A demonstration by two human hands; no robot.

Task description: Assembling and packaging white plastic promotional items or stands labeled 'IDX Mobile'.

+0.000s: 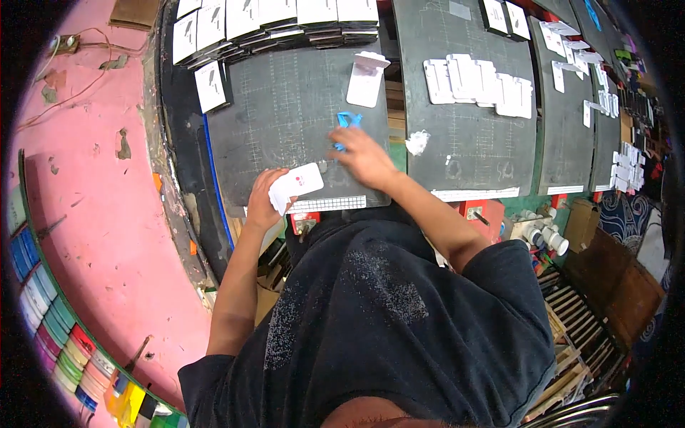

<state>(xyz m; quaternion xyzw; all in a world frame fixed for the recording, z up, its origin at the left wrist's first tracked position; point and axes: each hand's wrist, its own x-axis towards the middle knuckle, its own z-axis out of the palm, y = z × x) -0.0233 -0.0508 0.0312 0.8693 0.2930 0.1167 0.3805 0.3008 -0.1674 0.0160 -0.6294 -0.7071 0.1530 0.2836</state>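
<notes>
My left hand (262,198) is closed on a flat white cardboard piece (305,178) with a small red mark, at the near edge of the dark table. A folded white part hangs at its lower side. To the right, my right hand (362,158) reaches over a crumpled blue strip (348,120). Its fingers are apart, with some blue showing between them; whether they touch the strip is unclear. Beyond it stands a white carton with a raised flap (365,84). One white and black box (212,87) sits at the table's left side.
Stacked white and black boxes (275,18) line the far edge. On the table to the right lie flat white cartons (474,82) and a crumpled white scrap (418,143). A white gridded strip (328,204) runs along the near edge. Rolls of coloured material (61,314) stand at far left.
</notes>
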